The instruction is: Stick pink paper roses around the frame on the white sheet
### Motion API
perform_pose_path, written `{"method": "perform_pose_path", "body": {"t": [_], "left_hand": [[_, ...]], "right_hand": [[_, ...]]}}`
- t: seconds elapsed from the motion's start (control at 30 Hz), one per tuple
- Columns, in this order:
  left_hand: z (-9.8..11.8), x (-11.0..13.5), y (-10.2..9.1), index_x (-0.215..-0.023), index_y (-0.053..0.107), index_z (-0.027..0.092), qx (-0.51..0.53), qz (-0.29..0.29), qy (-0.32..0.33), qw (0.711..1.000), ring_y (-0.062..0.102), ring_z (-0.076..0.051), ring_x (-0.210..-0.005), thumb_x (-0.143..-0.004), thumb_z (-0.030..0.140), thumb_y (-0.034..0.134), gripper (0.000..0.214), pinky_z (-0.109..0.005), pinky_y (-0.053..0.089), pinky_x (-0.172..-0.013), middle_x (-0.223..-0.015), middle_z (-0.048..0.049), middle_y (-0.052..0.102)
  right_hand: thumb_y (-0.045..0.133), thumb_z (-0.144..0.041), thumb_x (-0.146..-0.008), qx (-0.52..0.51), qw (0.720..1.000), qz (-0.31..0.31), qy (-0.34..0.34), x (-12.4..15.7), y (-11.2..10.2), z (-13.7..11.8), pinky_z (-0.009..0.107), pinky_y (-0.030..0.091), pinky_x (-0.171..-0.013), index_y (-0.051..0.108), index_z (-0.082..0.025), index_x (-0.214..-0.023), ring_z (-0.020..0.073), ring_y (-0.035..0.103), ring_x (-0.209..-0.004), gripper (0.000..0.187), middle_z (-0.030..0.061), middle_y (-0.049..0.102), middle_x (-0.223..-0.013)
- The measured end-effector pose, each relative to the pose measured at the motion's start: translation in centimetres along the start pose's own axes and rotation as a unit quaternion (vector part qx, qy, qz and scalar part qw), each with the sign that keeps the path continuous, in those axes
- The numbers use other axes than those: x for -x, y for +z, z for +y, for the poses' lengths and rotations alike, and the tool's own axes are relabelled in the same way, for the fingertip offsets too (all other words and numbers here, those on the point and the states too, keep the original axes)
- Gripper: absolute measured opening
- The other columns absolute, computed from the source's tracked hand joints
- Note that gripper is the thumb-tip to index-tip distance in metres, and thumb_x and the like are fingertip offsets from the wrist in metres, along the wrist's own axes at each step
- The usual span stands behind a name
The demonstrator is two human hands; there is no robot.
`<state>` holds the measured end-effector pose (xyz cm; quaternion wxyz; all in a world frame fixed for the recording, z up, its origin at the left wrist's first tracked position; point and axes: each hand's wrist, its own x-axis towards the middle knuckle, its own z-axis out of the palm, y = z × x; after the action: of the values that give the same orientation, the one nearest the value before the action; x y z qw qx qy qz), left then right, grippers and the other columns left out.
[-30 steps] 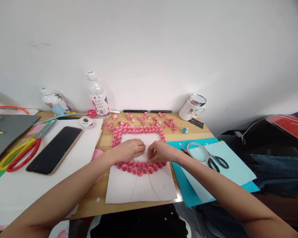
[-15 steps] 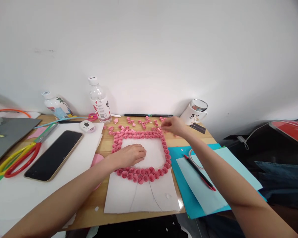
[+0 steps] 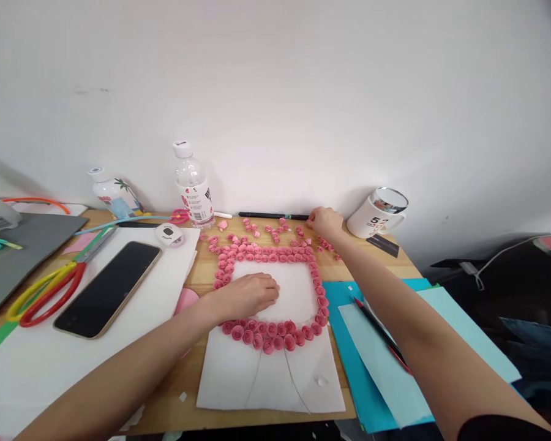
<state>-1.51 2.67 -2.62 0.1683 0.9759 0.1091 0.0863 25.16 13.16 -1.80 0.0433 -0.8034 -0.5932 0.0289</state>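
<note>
Near the wall, capped bottle, mug, contents unclear, pink rosettes

Left of bench: dark phone on white paper, red-and-yellow-handled scissors just beside. Far left: palm-print bottle, clear bottle right of it. Far right: white mug, black card beside. Right: light-blue sheet over blue sheet.

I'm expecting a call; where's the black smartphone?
In the head view, the black smartphone lies at left on white paper, right of the scissors with red and yellow handles.
</note>
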Motion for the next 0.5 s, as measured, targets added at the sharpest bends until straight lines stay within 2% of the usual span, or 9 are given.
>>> {"method": "perform_pose_path", "body": {"t": [0.13,0.2,0.27,0.37,0.43,0.5], "left_hand": [[-0.2,0.0,0.2,-0.082,0.059,0.016,-0.001,0.011,0.005,1.0,0.055,-0.017,-0.087,-0.092,0.016,0.044,0.018,-0.029,0.045,-0.079,-0.089,-0.0051,0.065],[-0.2,0.1,0.3,-0.082,0.059,0.015,0.0,0.014,0.013,1.0,0.056,-0.017,-0.086,-0.092,0.016,0.045,0.017,-0.029,0.045,-0.079,-0.089,-0.0054,0.065],[-0.3,0.1,0.3,-0.081,0.06,0.015,0.003,0.02,0.017,1.0,0.056,-0.018,-0.086,-0.092,0.016,0.045,0.018,-0.029,0.045,-0.079,-0.089,-0.0058,0.065],[-0.3,0.0,0.3,-0.082,0.061,0.016,0.006,0.031,0.019,0.999,0.057,-0.018,-0.088,-0.092,0.018,0.044,0.02,-0.031,0.045,-0.079,-0.09,-0.0069,0.066],[-0.2,-0.1,0.3,-0.085,0.061,0.015,0.003,0.03,0.016,0.999,0.057,-0.019,-0.088,-0.093,0.018,0.043,0.02,-0.031,0.045,-0.078,-0.09,-0.0074,0.066],[-0.2,-0.2,0.3,-0.087,0.062,0.015,0.0,0.025,0.011,1.0,0.058,-0.018,-0.087,-0.093,0.019,0.042,0.021,-0.03,0.045,-0.077,-0.09,-0.0075,0.066]], "right_hand": [[0.058,-0.026,-0.079,-0.015,1.0,0.013,-0.004,0.8,-1.0,0.0,0.033,0.046,-0.077,0.07,-0.018,-0.098,0.0254,0.062,-0.096,0.024,0.0129,0.069,-0.098],[0.06,-0.028,-0.079,-0.082,0.996,0.022,-0.042,2.1,-2.0,0.2,0.031,0.047,-0.078,0.069,-0.019,-0.098,0.0228,0.063,-0.093,0.024,0.0093,0.07,-0.095],[0.063,-0.032,-0.076,-0.193,0.975,-0.003,-0.106,4.4,-3.1,0.4,0.028,0.049,-0.073,0.069,-0.017,-0.096,0.0196,0.065,-0.085,0.025,0.0073,0.071,-0.091],[0.068,-0.039,-0.07,-0.332,0.911,-0.136,-0.203,9.0,-4.1,0.7,0.024,0.049,-0.06,0.07,-0.015,-0.089,0.0163,0.065,-0.072,0.03,0.0072,0.071,-0.088],[0.07,-0.039,-0.067,-0.361,0.867,-0.251,-0.236,12.1,-4.1,0.9,0.022,0.048,-0.056,0.07,-0.015,-0.085,0.0154,0.065,-0.068,0.03,0.006,0.072,-0.083],[0.071,-0.037,-0.066,-0.355,0.838,-0.341,-0.236,14.5,-3.8,1.0,0.021,0.049,-0.055,0.07,-0.016,-0.085,0.0156,0.066,-0.067,0.028,0.0045,0.071,-0.076]]}}
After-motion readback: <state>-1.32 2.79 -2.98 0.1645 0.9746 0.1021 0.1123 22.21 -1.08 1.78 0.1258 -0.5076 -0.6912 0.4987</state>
